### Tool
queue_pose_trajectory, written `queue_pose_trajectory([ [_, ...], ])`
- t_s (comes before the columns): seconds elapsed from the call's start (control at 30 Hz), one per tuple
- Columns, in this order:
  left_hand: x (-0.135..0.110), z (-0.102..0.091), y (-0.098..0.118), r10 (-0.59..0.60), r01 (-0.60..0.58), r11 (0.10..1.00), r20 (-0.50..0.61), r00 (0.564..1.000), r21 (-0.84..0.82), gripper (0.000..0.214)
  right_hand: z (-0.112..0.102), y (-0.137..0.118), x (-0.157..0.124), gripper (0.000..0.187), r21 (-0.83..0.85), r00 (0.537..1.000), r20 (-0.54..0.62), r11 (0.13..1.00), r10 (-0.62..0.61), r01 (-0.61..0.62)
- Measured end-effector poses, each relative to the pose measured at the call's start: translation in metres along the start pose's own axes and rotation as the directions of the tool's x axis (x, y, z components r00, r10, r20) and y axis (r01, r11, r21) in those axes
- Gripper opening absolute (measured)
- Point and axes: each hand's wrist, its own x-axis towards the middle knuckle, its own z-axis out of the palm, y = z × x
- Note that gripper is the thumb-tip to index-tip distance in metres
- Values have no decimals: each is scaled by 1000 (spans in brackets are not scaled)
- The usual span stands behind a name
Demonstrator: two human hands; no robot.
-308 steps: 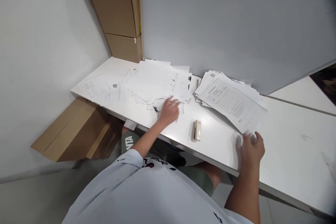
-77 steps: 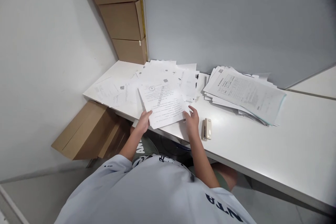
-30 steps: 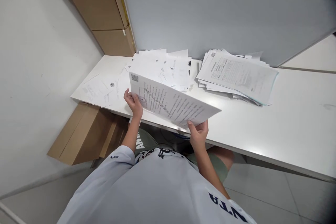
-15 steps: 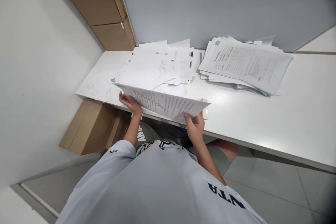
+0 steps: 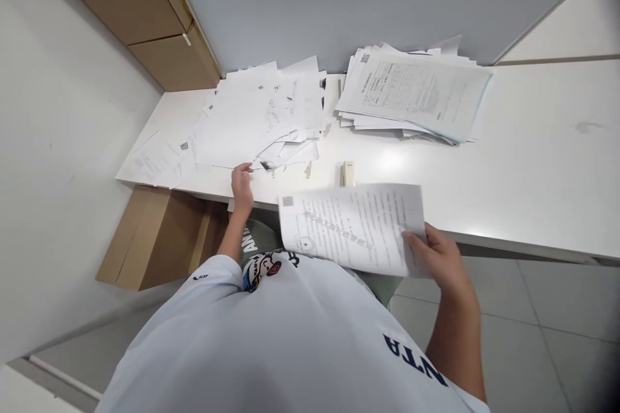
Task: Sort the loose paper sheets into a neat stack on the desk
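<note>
My right hand [image 5: 438, 258] grips a printed paper document [image 5: 349, 226] by its right edge, thumb on top and fingers underneath. The document has dense text, a QR code at its upper left corner and a round seal, and it hangs over the desk's front edge and my lap. My left hand [image 5: 243, 188] is at the desk edge with its fingers loosely bent and nothing visible in them. Its fingertips are by the lower edge of a spread pile of papers [image 5: 232, 122]; whether they touch it I cannot tell.
A thicker paper stack [image 5: 411, 93] lies against the grey panel on the right. Between stack and document sits a small cream-coloured object [image 5: 347, 173] on the white desk [image 5: 542, 161]. Cardboard boxes [image 5: 140, 232] stand below the desk at left, with more boxes [image 5: 174, 58] at the back left.
My left hand has let go of the document and moved to the papers' edge. My right hand has carried the document right and toward me, now laid flatter. The view has shifted right.
</note>
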Motion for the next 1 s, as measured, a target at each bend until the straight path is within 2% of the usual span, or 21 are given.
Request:
queue_pose_trajectory([
  [0.03,-1,7,3,31,-37,998,114,993,49,55,-9,13,-2,36,11,999,-1,999,42,-42],
  [0.1,-3,24,14,96,-148,982,354,930,121,58,-20,35,-6,38,89,995,-14,992,95,-93],
  [0.2,-5,57,38,169,-324,936,631,757,138,63,-29,52,-12,40,228,985,-63,964,158,-139],
  [0.33,-7,108,73,230,-500,861,808,543,90,63,-39,53,-13,37,297,963,-77,928,257,-224],
  [0.4,-8,132,86,235,-515,856,855,462,43,64,-46,51,-13,34,290,952,-76,920,295,-262],
  [0.47,-9,154,94,228,-506,863,887,402,7,69,-54,50,-13,33,278,947,-74,919,311,-280],
  [0.53,-9,171,100,200,-493,870,911,360,3,72,-63,51,-14,32,272,948,-66,919,312,-284],
  [0.63,-9,185,104,122,-475,879,940,319,47,72,-74,53,-14,31,273,943,-90,918,321,-286],
  [0.77,-8,190,107,90,-498,864,953,289,69,69,-84,52,-13,30,253,936,-112,921,333,-298],
  [0.9,-5,191,106,113,-496,868,959,259,32,62,-91,52,-12,29,251,938,-73,917,338,-311],
  [1.0,-3,192,105,118,-477,879,960,255,19,60,-95,53,-12,34,245,933,-44,910,356,-335],
])
